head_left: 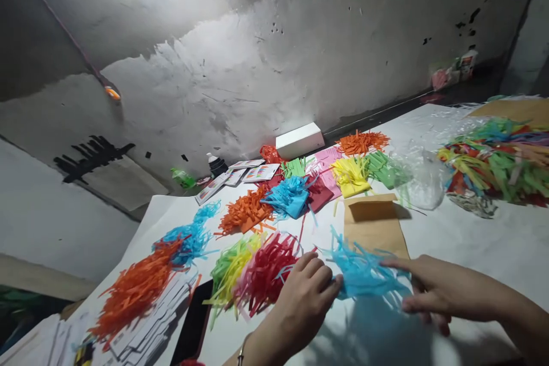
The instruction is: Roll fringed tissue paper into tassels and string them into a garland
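Note:
A fringed blue tissue-paper tassel [364,274] lies spread between my two hands over the white table covering. My left hand [306,294] is closed, its curled fingertips at the tassel's left end; the exact grip is partly hidden. At the right end, my right hand [433,289] has index finger and thumb apart, the index finger touching the fringe. Beside my left hand lie fringed red tissue paper [272,269], yellow tissue paper [240,271] and green tissue paper [225,266]. A brown paper envelope [375,226] sits just behind the blue tassel.
Folded tissue bundles, including orange [244,211] and yellow [351,176], lie farther back near a white box [299,140]. At left are an orange fringe pile [137,291], white cards [150,320] and a dark phone [193,323]. Clear plastic [422,180] and mixed tassels [501,160] lie right.

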The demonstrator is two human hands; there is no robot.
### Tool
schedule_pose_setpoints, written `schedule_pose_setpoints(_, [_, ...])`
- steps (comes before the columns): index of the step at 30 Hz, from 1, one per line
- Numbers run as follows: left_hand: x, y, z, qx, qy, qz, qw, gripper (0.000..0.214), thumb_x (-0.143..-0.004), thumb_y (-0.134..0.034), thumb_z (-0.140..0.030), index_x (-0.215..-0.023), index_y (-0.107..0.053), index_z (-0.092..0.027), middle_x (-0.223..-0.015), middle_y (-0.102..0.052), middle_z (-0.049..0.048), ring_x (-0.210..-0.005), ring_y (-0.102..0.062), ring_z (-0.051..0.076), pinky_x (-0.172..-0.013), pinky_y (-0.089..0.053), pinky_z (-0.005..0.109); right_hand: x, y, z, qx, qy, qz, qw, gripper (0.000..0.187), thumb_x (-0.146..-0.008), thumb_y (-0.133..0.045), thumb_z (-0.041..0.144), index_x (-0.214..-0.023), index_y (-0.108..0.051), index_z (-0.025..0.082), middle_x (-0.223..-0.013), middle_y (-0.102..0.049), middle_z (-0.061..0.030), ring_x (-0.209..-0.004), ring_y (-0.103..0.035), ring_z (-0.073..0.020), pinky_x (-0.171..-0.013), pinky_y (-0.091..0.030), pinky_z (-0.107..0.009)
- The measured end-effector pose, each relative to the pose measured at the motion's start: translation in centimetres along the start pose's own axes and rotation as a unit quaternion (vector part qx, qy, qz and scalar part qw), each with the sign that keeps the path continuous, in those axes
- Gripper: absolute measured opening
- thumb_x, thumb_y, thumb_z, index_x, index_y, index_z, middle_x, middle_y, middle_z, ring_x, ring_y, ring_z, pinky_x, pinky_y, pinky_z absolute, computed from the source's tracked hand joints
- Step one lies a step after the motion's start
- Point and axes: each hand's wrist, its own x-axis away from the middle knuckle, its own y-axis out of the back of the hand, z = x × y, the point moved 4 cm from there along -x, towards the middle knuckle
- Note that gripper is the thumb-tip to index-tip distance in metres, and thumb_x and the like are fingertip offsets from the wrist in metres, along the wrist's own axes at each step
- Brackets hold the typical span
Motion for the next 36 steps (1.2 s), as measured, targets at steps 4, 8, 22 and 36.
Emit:
schedule_pose_setpoints(4, [1.3,-2.6,-3.2,0.009,-0.006,-0.053,0.999,0.035,-0.099,-0.044,-0.007,-0.131,-0.057,-0.012,-0.081,-0.066,0.005,-0.075,-0.056,0.021,-0.09,-0.051,0.047,1.3,-0.1,-3.3,-0.09,-0.102,-0.104,0.985,0.09,-0.094,-0.054,0.046,-0.162,-0.004,0.016,-0.066,-0.072,-0.0019,-0.049,-0.07,-0.0226,-0.039,-0.046,-0.024])
schedule_pose_setpoints(8, [2.8,-5.3,-6.0,0.015,-0.017,-0.097,0.995,0.031,-0.098,-0.043,-0.005,-0.12,-0.063,-0.012,-0.078,-0.065,0.0033,-0.076,-0.058,0.019,-0.099,-0.047,0.05,3.6,0.0,-7.8,0.058,-0.166,-0.267,0.948,0.075,-0.098,-0.044,0.042,-0.159,-0.018,0.006,-0.053,-0.065,-0.0005,-0.042,-0.066,-0.0252,-0.041,-0.05,-0.032])
schedule_pose_setpoints(22, [7.1,-10.8,-8.9,0.19,0.248,-0.154,0.937,0.063,-0.083,-0.061,-0.023,-0.143,-0.044,-0.017,-0.146,-0.05,0.0217,-0.135,-0.047,0.038,-0.108,-0.043,0.061,2.0,-9.8,-1.2,0.404,0.453,-0.322,0.727,0.035,-0.099,-0.042,0.006,-0.123,-0.066,0.005,-0.121,-0.073,-0.0139,-0.124,-0.062,-0.0249,-0.114,-0.046,-0.049])
schedule_pose_setpoints(36, [-6.9,-6.1,-3.8,0.501,0.217,-0.016,0.838,0.057,-0.082,-0.053,-0.01,-0.138,-0.05,-0.021,-0.095,-0.071,0.0028,-0.08,-0.066,0.017,-0.074,-0.051,0.027,11.5,6.0,-2.6,0.528,0.278,-0.483,0.641,0.068,-0.09,-0.043,0.004,-0.157,-0.034,0.014,-0.153,-0.047,-0.0145,-0.14,-0.046,-0.0307,-0.123,-0.031,-0.051])
